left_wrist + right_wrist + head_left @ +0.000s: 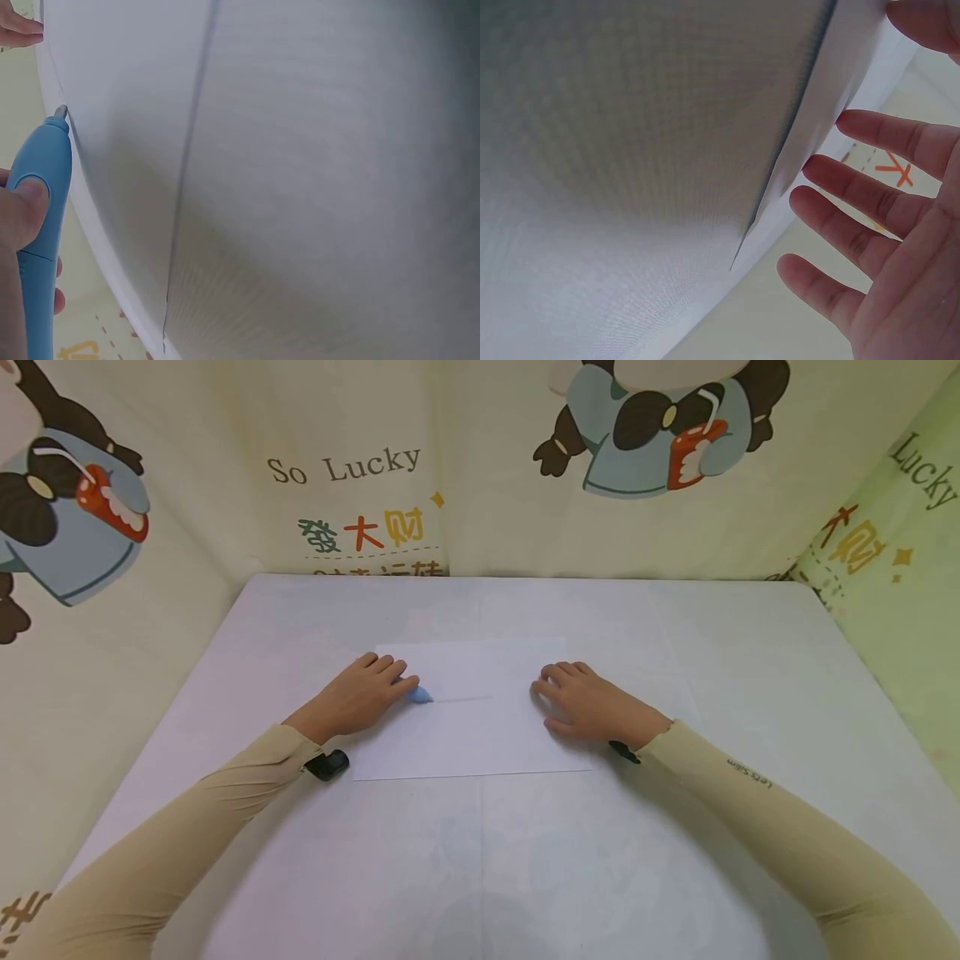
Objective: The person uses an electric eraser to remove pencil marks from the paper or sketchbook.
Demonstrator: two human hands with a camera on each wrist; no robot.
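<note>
My left hand (364, 693) grips a thick blue pen-shaped tool (45, 195) with a narrow metal tip, its thumb pressed on the barrel. The tip meets a white sheet of paper (480, 743), left of its middle. From there a thin grey line (465, 699) runs right across the sheet; whether it is drawn or cut I cannot tell. On the sheet's right side rests my right hand (596, 700), fingers spread and slightly bent, holding nothing. In the right wrist view, some fingertips (851, 120) touch the paper near its edge.
The sheet lies on a white-covered table (480, 860). Cream curtains (487, 485) with cartoon figures and lettering hang behind the table and along both sides. A black wrist device (327, 766) sits below the left wrist, and another (624, 752) below the right.
</note>
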